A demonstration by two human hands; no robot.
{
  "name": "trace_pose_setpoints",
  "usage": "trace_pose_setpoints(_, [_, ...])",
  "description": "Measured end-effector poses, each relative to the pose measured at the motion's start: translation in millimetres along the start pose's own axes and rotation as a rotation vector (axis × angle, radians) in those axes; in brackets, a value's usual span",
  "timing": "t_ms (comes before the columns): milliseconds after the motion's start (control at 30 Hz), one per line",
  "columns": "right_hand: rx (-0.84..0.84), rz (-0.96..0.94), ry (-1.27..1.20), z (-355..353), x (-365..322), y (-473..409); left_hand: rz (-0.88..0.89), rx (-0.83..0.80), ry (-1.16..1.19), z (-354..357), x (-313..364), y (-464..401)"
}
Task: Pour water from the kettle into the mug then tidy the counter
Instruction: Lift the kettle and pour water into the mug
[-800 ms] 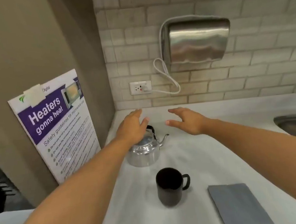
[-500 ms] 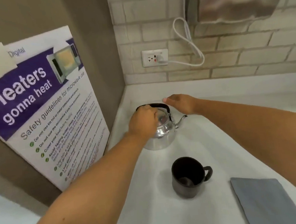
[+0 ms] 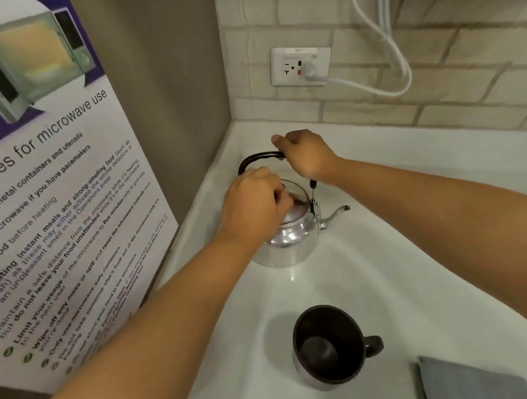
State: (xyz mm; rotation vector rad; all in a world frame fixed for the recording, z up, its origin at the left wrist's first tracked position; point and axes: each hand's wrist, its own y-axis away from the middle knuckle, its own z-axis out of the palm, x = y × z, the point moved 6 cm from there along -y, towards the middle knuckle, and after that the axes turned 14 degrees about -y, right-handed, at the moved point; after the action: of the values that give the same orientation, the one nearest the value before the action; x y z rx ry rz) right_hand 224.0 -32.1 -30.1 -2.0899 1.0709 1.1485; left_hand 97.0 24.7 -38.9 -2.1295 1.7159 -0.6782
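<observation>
A small shiny metal kettle [image 3: 289,242] stands on the white counter [image 3: 393,267] in the corner, its spout pointing right. Its black hoop handle [image 3: 259,158] is raised upright. My right hand [image 3: 308,155] is closed around the right part of that handle. My left hand [image 3: 253,203] rests on top of the kettle with its fingers curled on the lid knob. A black mug [image 3: 328,345] stands upright nearer to me, its handle to the right and its inside dark; I cannot tell whether anything is in it.
A folded grey cloth [image 3: 470,382] lies at the bottom right. A microwave safety poster [image 3: 43,190] leans against the left wall. On the brick back wall are a socket [image 3: 301,65] and a looped white cable [image 3: 381,34].
The camera has moved closer and lower. My right hand closed on the kettle handle and raised it upright. My left hand stays on the lid.
</observation>
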Motion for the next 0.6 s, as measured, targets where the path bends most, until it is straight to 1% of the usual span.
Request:
trace_pose_setpoints(67, [-0.051, -0.002, -0.072, 6.8, -3.4, 4.9, -0.004, -0.006, 0.02, 0.3, -0.1, 0.9])
trace_pose_setpoints(133, [-0.079, -0.009, -0.064, 15.7, -1.7, 11.6, 0.007, -0.015, 0.028, 0.1, -0.2, 2.6])
trace_pose_setpoints(200, [-0.054, -0.018, -0.051, 16.7, 0.4, 15.7, 0.025, -0.035, 0.04, -0.2, -0.2, 4.7])
trace_pose_setpoints(267, [-0.039, -0.027, -0.056, 15.7, -3.3, 17.4, 0.005, -0.046, 0.093, -3.9, -3.4, 9.0])
trace_pose_setpoints(300, [-0.041, -0.03, -0.055, 15.5, -6.3, 18.8, -0.04, -0.013, 0.162, -9.2, -6.9, 11.7])
trace_pose_setpoints(333, [-0.045, -0.034, -0.053, 15.3, -9.5, 20.8, -0.107, 0.059, 0.25, -16.8, -11.4, 14.3])
trace_pose_setpoints(400, [-0.047, -0.049, -0.04, 13.3, -18.1, 26.2, -0.251, 0.256, 0.411, -32.1, -22.2, 17.0])
trace_pose_setpoints(433, [-0.045, -0.061, -0.038, 11.2, -24.1, 28.8, -0.325, 0.332, 0.456, -36.8, -27.4, 16.1])
trace_pose_setpoints(467, [-0.043, -0.08, -0.044, 8.1, -31.7, 31.5, -0.401, 0.367, 0.494, -39.1, -31.8, 13.3])
trace_pose_setpoints(500, [-0.036, -0.106, -0.059, 4.1, -40.7, 34.3, -0.476, 0.353, 0.538, -38.9, -34.9, 8.7])
trace_pose_setpoints(533, [-0.026, -0.133, -0.073, -0.8, -50.5, 37.0, -0.544, 0.303, 0.592, -37.2, -36.4, 3.9])
trace_pose_setpoints(600, [0.001, -0.19, -0.081, -12.1, -71.6, 44.3, -0.637, 0.223, 0.745, -36.6, -34.5, -2.7])
